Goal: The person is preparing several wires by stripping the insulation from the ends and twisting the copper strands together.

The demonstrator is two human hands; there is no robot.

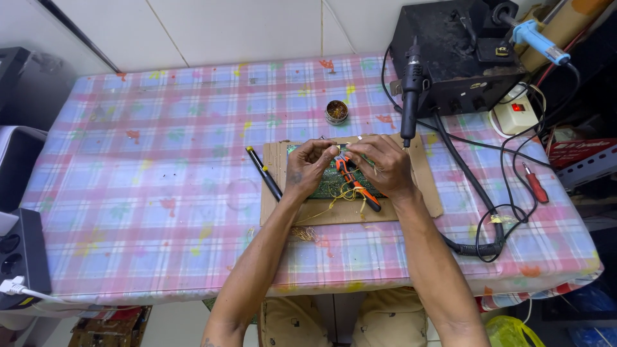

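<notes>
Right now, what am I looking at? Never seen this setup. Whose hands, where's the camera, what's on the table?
One picture, from a camera worn on a person's head, looking down at their own bare hands; there is no robot. The left hand and right hand meet over a green circuit board on a cardboard sheet. The right hand holds orange-handled pliers; the left pinches something too small to tell. On the checked tablecloth lie a black pen-like tool and a small round tin. A black soldering station stands top right.
</notes>
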